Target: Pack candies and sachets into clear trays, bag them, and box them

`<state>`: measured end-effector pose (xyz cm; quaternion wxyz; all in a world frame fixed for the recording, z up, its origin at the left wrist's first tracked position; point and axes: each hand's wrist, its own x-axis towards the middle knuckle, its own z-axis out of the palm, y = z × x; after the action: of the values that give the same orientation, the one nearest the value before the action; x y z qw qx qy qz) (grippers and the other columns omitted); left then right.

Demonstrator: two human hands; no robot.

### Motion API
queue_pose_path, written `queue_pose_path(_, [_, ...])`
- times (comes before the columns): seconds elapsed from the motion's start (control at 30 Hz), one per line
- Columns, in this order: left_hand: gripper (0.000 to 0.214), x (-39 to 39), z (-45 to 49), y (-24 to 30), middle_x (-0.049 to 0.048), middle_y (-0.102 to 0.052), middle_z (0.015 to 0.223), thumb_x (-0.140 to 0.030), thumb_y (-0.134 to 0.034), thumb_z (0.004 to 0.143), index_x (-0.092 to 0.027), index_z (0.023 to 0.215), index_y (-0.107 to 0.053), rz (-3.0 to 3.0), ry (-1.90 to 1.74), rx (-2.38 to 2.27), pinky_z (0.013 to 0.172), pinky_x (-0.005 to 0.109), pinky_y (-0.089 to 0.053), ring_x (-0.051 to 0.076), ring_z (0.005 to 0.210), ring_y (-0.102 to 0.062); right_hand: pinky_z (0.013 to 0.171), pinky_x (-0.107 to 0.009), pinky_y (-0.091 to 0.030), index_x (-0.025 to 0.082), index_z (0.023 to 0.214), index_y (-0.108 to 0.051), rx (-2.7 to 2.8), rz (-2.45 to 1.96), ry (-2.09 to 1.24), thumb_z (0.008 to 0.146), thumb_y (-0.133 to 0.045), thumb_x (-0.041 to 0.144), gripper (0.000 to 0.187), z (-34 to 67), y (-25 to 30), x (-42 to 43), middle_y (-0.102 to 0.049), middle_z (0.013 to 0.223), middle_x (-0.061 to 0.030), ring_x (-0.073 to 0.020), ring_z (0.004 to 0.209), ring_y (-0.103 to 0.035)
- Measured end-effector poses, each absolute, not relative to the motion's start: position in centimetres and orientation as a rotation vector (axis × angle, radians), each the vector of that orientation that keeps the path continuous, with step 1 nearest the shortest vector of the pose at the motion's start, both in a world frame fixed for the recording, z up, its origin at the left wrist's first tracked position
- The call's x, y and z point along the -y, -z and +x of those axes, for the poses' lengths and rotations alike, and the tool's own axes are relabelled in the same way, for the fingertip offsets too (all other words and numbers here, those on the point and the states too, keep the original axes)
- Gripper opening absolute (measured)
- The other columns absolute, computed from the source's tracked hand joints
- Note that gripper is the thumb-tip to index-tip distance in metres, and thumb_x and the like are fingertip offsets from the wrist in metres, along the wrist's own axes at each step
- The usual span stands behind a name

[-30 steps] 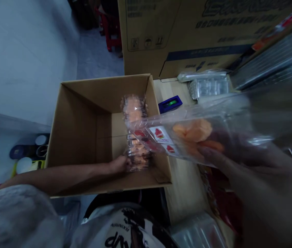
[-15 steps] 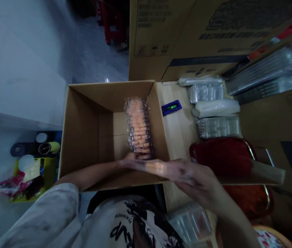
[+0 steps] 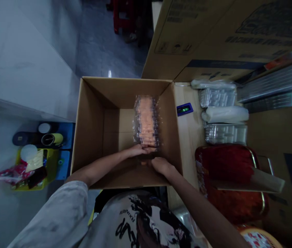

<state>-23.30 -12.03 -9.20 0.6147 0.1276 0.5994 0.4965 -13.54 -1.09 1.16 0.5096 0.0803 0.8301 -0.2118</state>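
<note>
An open cardboard box [image 3: 91, 113] stands in front of me. Along its right inner wall stands a row of clear plastic packs with orange food [image 3: 147, 120]. My left hand [image 3: 135, 151] presses against the near end of that row, fingers together. My right hand [image 3: 160, 165] is inside the box at the near right corner, fingers curled around the nearest pack, which is mostly hidden beneath both hands.
A wooden table [image 3: 187, 127] right of the box carries a blue device [image 3: 184, 109], stacked clear trays [image 3: 225, 132] and a red tray [image 3: 226, 165]. Large cartons [image 3: 213, 38] stand behind. Left of the box, a yellow bin with tape rolls [image 3: 36, 151] sits on the floor.
My right hand carried a clear pack from the right, over the table, down into the box beside the row. The left hand stayed at the row's near end. The view shifted right.
</note>
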Motion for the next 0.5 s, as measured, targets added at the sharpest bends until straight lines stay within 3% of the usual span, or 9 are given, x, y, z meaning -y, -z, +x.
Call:
queue_pose_path(0.1, [0.049,12.9,-23.3,8.2,0.0106,-0.067,0.103,-0.027,-0.076,0.057,-0.013,0.103,-0.065,0.111,-1.166,-1.305,0.091,0.037,-0.039,0.026,0.101,-0.057,0.085,-0.039,-0.047,0.012,0.107,-0.058,-1.924,0.234,0.388,0.087,-0.051,0.03,0.028,-15.4,0.8,1.3,-0.059,0.108,-0.0118,-0.0204,0.097,-0.058])
queue_pose_path(0.23, [0.042,14.6,-23.0,7.5,0.0074,-0.067,0.102,-0.023,-0.076,0.058,-0.017,0.099,-0.066,-0.123,-1.248,-1.265,0.092,0.034,-0.038,0.024,0.103,-0.056,0.082,-0.039,-0.049,0.015,0.111,-0.053,-1.863,0.254,0.317,0.086,-0.053,0.032,0.03,-16.6,1.8,1.4,-0.055,0.112,-0.0082,-0.0188,0.096,-0.056])
queue_pose_path(0.37, [0.031,16.3,-22.6,8.2,0.0075,-0.062,0.102,-0.027,-0.063,0.075,-0.014,0.102,-0.06,-0.456,-1.246,-1.318,0.084,0.039,-0.045,0.02,0.094,-0.057,0.083,-0.04,-0.048,0.015,0.111,-0.054,-1.888,0.268,0.329,0.087,-0.052,0.032,0.03,-16.8,1.1,1.3,-0.055,0.113,-0.0079,-0.0188,0.097,-0.056])
queue_pose_path(0.5, [0.037,16.7,-21.8,9.5,0.0093,-0.055,0.111,-0.038,-0.048,0.085,-0.014,0.113,-0.051,-0.757,-1.222,-1.275,0.08,0.041,-0.047,0.019,0.094,-0.056,0.082,-0.039,-0.049,0.014,0.108,-0.055,-1.94,0.333,0.356,0.086,-0.053,0.032,0.028,-17.0,-0.1,1.0,-0.057,0.11,-0.0077,-0.0184,0.096,-0.057])
